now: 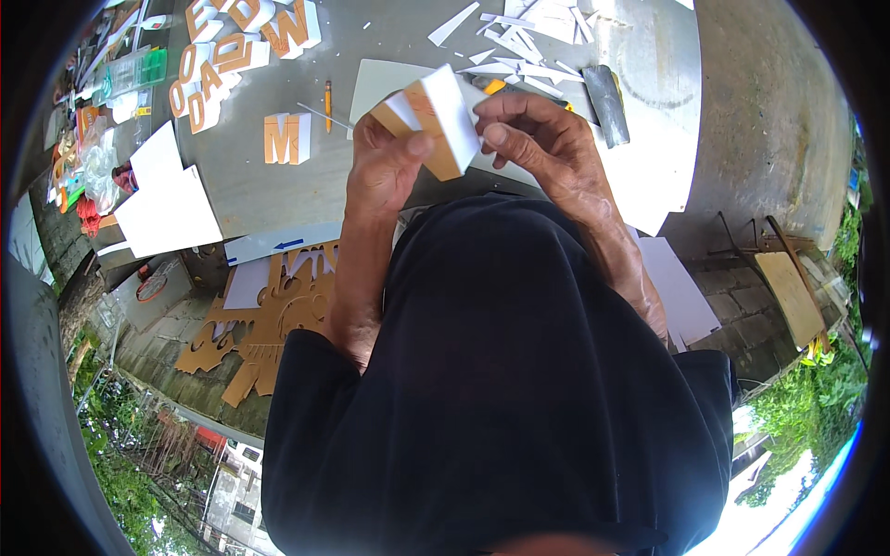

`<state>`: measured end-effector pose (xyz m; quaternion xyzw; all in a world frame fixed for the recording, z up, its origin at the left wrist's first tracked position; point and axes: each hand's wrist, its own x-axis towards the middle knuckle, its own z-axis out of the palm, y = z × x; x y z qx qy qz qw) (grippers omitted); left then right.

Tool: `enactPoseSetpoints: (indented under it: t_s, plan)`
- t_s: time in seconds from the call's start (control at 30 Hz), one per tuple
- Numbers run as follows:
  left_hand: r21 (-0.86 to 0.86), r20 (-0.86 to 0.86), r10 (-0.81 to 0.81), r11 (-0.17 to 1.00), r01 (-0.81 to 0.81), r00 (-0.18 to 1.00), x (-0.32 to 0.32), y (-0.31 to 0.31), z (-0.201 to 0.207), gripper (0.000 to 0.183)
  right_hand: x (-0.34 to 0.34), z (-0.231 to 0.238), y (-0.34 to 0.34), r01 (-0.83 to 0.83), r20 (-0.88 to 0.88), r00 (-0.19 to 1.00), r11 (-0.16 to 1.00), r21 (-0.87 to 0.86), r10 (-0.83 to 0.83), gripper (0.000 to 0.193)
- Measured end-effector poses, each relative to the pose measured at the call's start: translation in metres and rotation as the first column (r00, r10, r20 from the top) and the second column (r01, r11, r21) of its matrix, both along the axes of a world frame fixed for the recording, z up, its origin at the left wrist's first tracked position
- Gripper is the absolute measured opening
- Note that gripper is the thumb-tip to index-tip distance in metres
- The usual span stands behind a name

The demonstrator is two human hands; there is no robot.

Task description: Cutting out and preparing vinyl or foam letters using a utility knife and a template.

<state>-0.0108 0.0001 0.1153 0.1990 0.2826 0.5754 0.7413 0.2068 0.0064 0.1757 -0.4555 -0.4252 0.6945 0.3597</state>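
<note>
Above the table, my left hand is closed around a letter piece with a brown face and a white side wall. Its thumb presses on the brown face, and the piece is tilted. At the white wall's right edge is my right hand, its fingers curled and thumb drawn in against them; whatever is between those fingertips is too small to make out. Below the hands lies a pale board, partly covered. To the left, a finished-looking block letter with a brown face sits beside an orange pencil-like tool.
Several brown-faced block letters stand at the far left. White offcuts, a yellow-ended tool and a dark flat block lie far right. Clutter and a green container line the left edge. Cut-out brown sheets rest below.
</note>
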Motion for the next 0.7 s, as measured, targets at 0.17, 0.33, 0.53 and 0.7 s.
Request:
enactPoseSetpoints:
  t_s: [0.17,0.33,0.53,0.7]
  plan:
    - [0.038,-0.498,-0.098,0.99,0.135,0.862,0.013,0.012,0.039,0.071,0.001,-0.007,0.012,0.037,0.078,0.996,0.999,0.016,-0.038,0.059]
    - [-0.03,-0.642,-0.19,0.974,0.223,0.743,0.018,0.027,0.049,0.087,0.006,-0.021,0.018,0.062,-0.038,0.997,0.995,-0.083,-0.066,0.044]
    - [-0.191,-0.662,-0.363,0.928,0.321,0.655,0.024,0.05,0.029,0.084,0.013,-0.047,0.022,0.13,-0.163,0.968,0.939,-0.318,-0.189,0.049]
    - [-0.196,-0.587,-0.388,0.92,0.34,0.711,0.022,0.052,0.025,0.08,0.013,-0.049,0.019,0.202,-0.174,0.942,0.898,-0.391,-0.287,0.059]
